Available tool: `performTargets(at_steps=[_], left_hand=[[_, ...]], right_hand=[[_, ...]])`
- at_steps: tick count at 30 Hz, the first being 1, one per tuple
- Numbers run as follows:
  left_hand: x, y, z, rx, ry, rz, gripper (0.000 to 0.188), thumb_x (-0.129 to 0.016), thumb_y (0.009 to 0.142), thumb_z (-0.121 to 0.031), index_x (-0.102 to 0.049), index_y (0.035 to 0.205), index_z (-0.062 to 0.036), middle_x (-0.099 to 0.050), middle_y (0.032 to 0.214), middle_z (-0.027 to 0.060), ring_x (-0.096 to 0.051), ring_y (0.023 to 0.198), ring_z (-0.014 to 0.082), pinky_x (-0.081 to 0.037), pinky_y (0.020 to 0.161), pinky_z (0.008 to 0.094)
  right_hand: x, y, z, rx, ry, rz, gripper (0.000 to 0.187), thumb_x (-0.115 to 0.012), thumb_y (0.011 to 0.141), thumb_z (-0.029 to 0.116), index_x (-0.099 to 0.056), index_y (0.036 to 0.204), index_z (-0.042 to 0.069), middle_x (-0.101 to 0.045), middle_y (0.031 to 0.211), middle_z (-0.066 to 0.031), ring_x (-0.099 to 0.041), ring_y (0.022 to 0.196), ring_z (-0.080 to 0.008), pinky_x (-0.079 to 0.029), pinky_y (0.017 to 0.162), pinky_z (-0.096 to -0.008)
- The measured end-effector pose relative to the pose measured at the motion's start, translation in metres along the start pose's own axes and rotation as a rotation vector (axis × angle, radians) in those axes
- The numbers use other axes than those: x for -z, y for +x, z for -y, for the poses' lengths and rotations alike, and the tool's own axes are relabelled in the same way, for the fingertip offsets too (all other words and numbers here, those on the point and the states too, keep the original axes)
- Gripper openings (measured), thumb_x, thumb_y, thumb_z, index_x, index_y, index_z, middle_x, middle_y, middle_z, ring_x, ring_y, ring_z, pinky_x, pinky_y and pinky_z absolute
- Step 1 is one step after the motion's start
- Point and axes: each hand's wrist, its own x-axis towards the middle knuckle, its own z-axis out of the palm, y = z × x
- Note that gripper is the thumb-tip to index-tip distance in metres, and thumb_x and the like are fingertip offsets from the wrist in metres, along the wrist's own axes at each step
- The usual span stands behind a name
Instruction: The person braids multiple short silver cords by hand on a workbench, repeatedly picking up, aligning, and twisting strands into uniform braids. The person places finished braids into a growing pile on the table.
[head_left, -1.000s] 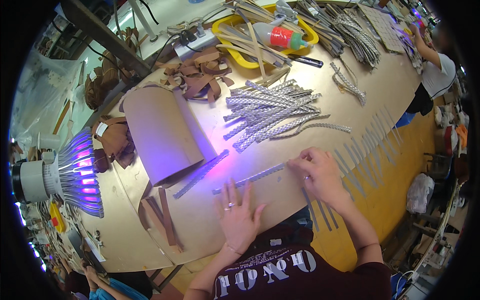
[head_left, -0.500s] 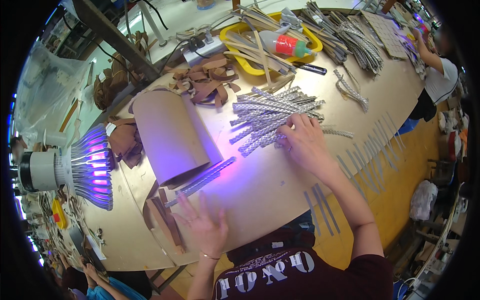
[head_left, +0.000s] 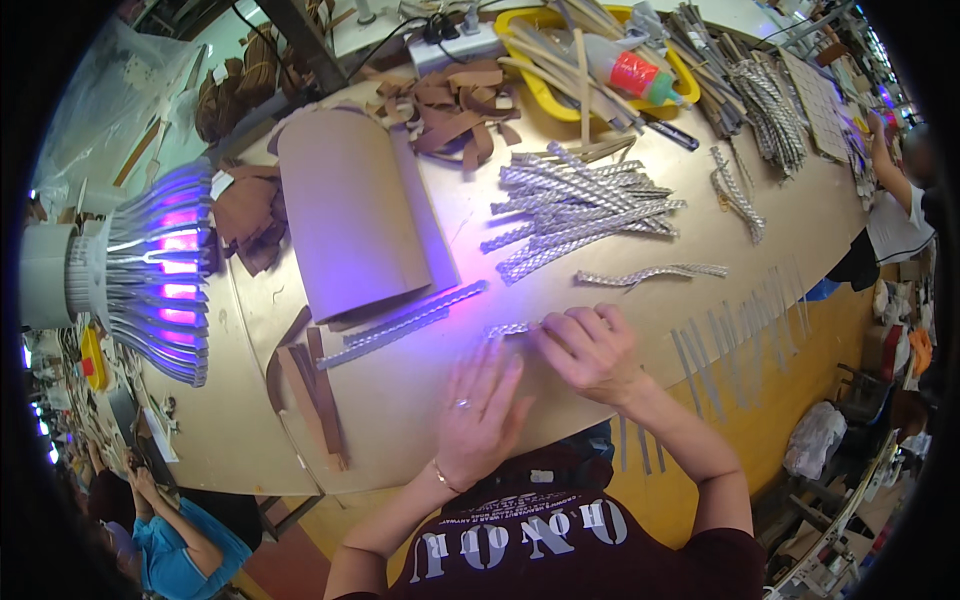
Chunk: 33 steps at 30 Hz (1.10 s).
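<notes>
A short silvery braided strap lies on the table in front of me. My right hand pinches it at its right end, and that end is hidden in the fingers. Beside its left end, my left hand rests with its fingers stretched out flat, the fingertips at or just under the strap. Beyond the hands is a loose pile of similar braided straps. A single one lies apart, nearer to me. Left of my hands, another long braided strap lies along a grey strip.
A brown curved sheet stands left of the pile, near a large ribbed lamp glowing violet. Brown strips and a yellow tray with a bottle lie behind. Grey strips hang over the right edge. Other people work at both sides.
My right hand has left the pile and come nearer with a braided strap. My left hand has moved right to meet it. The view has shifted.
</notes>
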Motion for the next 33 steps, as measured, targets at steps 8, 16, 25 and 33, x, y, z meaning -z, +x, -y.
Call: performTargets(at_steps=[8, 16, 25, 33], left_hand=[[-0.023, -0.005, -0.024, 0.21, 0.035, 0.119, 0.074, -0.064, 0.092, -0.042, -0.041, 0.15, -0.0043, -0.032, 0.158, 0.0214, -0.028, 0.147, 0.0395, -0.019, 0.119, 0.0548], [-0.026, 0.015, -0.016, 0.101, 0.14, 0.357, 0.081, -0.063, 0.091, -0.047, -0.035, 0.154, -0.0042, -0.026, 0.162, 0.0198, -0.023, 0.148, 0.0416, -0.012, 0.12, 0.0576], [-0.028, 0.013, -0.017, 0.104, 0.205, 0.396, 0.081, -0.061, 0.091, -0.05, -0.035, 0.154, -0.0062, -0.025, 0.163, 0.0161, -0.019, 0.151, 0.0382, -0.007, 0.12, 0.0593], [-0.026, 0.006, -0.013, 0.101, 0.128, 0.409, 0.078, -0.064, 0.091, -0.045, -0.037, 0.153, -0.0061, -0.022, 0.164, 0.0179, -0.015, 0.152, 0.039, -0.005, 0.12, 0.0595]], right_hand=[[0.018, -0.024, 0.006, -0.222, 0.196, 0.224, 0.03, -0.071, 0.077, 0.017, -0.07, 0.106, 0.011, -0.063, 0.102, -0.0036, -0.061, 0.088, -0.0203, -0.046, 0.073, -0.0339], [0.102, -0.08, -0.018, -1.229, 0.258, 0.274, 0.018, -0.067, 0.089, 0.018, -0.072, 0.101, 0.005, -0.07, 0.091, -0.0156, -0.067, 0.081, -0.0333, -0.052, 0.073, -0.0422], [0.103, -0.1, 0.004, -1.252, 0.313, 0.787, 0.038, -0.066, 0.092, 0.041, -0.075, 0.089, 0.004, -0.071, 0.078, -0.0158, -0.069, 0.077, -0.0348, -0.052, 0.07, -0.0443], [0.117, -0.079, 0.002, -1.284, 0.394, 0.661, 0.031, -0.07, 0.091, 0.035, -0.073, 0.085, 0.005, -0.068, 0.075, -0.0129, -0.065, 0.071, -0.0333, -0.049, 0.065, -0.0407]])
